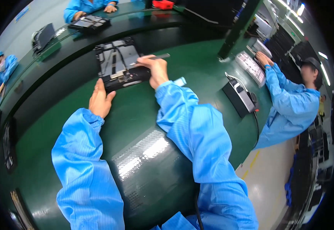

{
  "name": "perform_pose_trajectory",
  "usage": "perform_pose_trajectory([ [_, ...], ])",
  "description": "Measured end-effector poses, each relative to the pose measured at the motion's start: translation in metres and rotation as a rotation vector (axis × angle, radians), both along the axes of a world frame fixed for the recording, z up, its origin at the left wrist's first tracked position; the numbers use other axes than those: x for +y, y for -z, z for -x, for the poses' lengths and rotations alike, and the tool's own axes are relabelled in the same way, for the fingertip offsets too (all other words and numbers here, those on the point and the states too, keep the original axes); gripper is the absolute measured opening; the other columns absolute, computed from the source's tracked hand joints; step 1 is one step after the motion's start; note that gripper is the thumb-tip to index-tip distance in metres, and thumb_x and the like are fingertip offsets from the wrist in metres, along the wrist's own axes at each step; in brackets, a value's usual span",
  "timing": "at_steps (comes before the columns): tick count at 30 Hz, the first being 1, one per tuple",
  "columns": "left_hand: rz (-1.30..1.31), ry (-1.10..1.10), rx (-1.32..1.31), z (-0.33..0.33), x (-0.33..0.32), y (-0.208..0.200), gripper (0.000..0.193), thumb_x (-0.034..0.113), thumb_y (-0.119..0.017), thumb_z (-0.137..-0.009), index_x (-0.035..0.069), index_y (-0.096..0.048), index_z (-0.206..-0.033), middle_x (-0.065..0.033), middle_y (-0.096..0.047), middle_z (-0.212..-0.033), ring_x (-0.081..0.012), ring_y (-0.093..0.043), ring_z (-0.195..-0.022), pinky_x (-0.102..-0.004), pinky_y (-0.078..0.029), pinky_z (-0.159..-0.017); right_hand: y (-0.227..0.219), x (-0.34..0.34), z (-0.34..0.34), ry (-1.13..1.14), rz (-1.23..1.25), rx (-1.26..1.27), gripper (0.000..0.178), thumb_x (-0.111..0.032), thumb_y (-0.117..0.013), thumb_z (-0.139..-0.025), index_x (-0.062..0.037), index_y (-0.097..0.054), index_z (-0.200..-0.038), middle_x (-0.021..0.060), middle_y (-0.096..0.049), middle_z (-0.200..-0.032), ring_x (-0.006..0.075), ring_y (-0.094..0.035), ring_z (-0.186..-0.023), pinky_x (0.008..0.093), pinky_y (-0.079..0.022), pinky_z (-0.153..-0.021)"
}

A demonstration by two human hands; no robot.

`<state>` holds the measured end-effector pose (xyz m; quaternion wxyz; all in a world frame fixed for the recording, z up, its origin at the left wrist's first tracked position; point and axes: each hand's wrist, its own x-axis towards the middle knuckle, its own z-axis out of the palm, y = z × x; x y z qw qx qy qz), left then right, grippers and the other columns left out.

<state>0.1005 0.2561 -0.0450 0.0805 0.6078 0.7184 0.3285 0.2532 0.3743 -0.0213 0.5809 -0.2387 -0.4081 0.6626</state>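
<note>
At the near-left corner of a flat black-and-grey rectangular device on the dark green table, your left hand rests, thumb spread from its fingers. Your right hand pinches a slim grey rod-shaped tool over it. Rightward, a clear plastic tray holds pale, blurred contents.

I wear this camera on my head, the left of a side-by-side pair, and it looks down and ahead over the green worktop. My blue sleeves rise from the lower edge, close to the lens; my left hand and right hand lie farther off, above the middle. The fisheye curves straight edges, reaching ceiling lights at upper right and floor at lower right.
</note>
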Motion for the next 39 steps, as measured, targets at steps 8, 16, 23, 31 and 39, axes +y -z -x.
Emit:
perform_pose_trajectory([
  [8, -0.114, -0.063, 0.094, -0.008, 0.004, -0.006, 0.057, 0.011, -0.064, -0.065, -0.005, -0.039, -0.114, -0.024, -0.046, -0.107, -0.03, -0.047, -0.099, -0.0323, -0.037, -0.083, -0.008, -0.006, 0.005, -0.064, 0.095, 0.086, 0.005, 0.007, -0.055, -0.058, 0.0031, -0.052, -0.057, 0.0114, -0.053, -0.054, 0.0199, -0.054, -0.046, 0.0283, -0.045, -0.045],
  [16, -0.266, -0.036, 0.21, -0.017, -0.03, -0.037, 0.047, -0.005, -0.053, -0.066, 0.001, -0.043, -0.112, -0.0177, -0.042, -0.099, -0.0334, -0.045, -0.091, -0.0372, -0.037, -0.078, -0.04, -0.026, -0.011, -0.15, 0.022, 0.171, 0.007, 0.006, -0.057, -0.057, 0.002, -0.051, -0.057, 0.0095, -0.053, -0.056, 0.0169, -0.054, -0.05, 0.0275, -0.044, -0.05],
  [23, -0.196, 0.025, 0.471, -0.06, -0.114, -0.059, 0.039, -0.001, -0.051, -0.074, 0.001, -0.043, -0.112, -0.0164, -0.042, -0.095, -0.0303, -0.045, -0.086, -0.0351, -0.039, -0.073, -0.053, -0.094, -0.083, -0.223, 0.004, 0.127, 0.004, -0.001, -0.058, -0.062, 0.0014, -0.055, -0.063, 0.0093, -0.056, -0.061, 0.0162, -0.057, -0.059, 0.0247, -0.043, -0.06],
  [31, -0.353, 0.139, 0.53, -0.082, -0.176, -0.091, 0.042, 0.015, -0.064, -0.068, 0.004, -0.05, -0.106, -0.0151, -0.052, -0.101, -0.0299, -0.05, -0.091, -0.0354, -0.04, -0.078, -0.075, -0.158, -0.117, -0.318, -0.003, 0.181, 0.007, -0.005, -0.059, -0.064, 0.0, -0.056, -0.067, 0.0093, -0.057, -0.065, 0.0166, -0.057, -0.065, 0.0249, -0.042, -0.067],
  [39, -0.374, 0.165, 0.366, -0.109, -0.233, -0.117, 0.042, 0.006, -0.065, -0.068, -0.002, -0.048, -0.105, -0.0194, -0.052, -0.094, -0.0308, -0.051, -0.086, -0.0321, -0.042, -0.077, -0.1, -0.215, -0.147, -0.405, -0.014, 0.169, 0.006, -0.003, -0.059, -0.063, -0.0002, -0.054, -0.065, 0.0099, -0.058, -0.066, 0.0179, -0.057, -0.061, 0.0258, -0.044, -0.063],
])
